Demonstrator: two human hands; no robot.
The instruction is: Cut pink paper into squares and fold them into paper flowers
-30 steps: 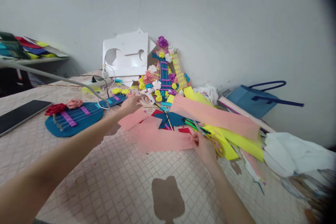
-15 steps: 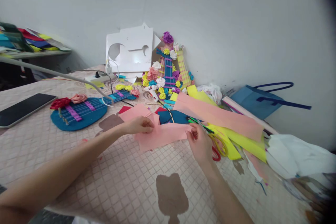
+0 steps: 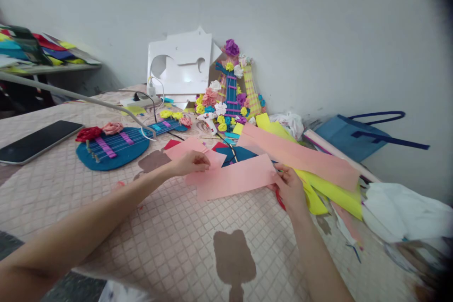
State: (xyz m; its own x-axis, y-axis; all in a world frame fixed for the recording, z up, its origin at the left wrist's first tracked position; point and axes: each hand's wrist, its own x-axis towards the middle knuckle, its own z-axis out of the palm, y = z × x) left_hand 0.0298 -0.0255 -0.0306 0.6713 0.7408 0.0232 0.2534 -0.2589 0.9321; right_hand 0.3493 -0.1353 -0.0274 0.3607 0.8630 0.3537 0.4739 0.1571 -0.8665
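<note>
A pink paper strip [image 3: 235, 179] lies stretched across the checked table cover [image 3: 148, 231] between my two hands. My left hand [image 3: 191, 163] pinches its left end, fingers closed on the paper. My right hand [image 3: 292, 188] grips the right end of the same strip, fingers closed. Just under my right hand, a red scissor handle [image 3: 279, 199] peeks out. More pink sheets [image 3: 187, 147] lie behind the strip.
A blue paper guitar [image 3: 116, 146] with flowers lies at left, a dark tablet [image 3: 37, 139] beyond it. A glue gun [image 3: 208, 121] and flower-covered craft pieces [image 3: 231, 89] stand at the wall. Long pink and yellow sheets [image 3: 318, 170], a blue bag [image 3: 350, 137] and white paper [image 3: 399, 212] crowd the right.
My left hand came back from the far glue gun area and took the pink strip's left end. My right hand shifted right, pulling the strip flat between both hands.
</note>
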